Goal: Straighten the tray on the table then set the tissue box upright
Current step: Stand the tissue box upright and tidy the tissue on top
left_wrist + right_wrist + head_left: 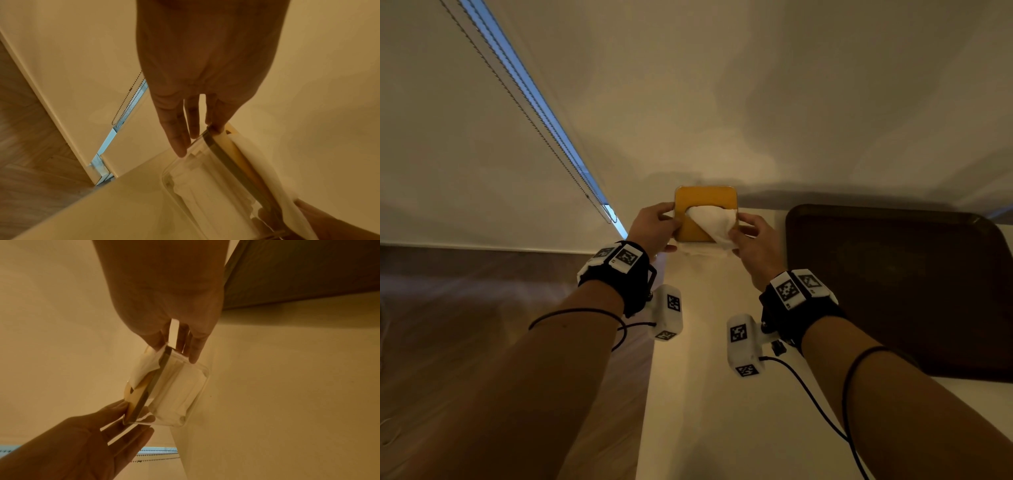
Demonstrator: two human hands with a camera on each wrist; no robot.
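On white table (709, 394), dark tray (893, 291), cream wall (791, 85), wood floor (482, 342)

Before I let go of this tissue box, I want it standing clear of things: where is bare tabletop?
Bare white table lies near the person, between the forearms and left of the dark tray. Crowded by the wall, where both hands hold the tissue box.
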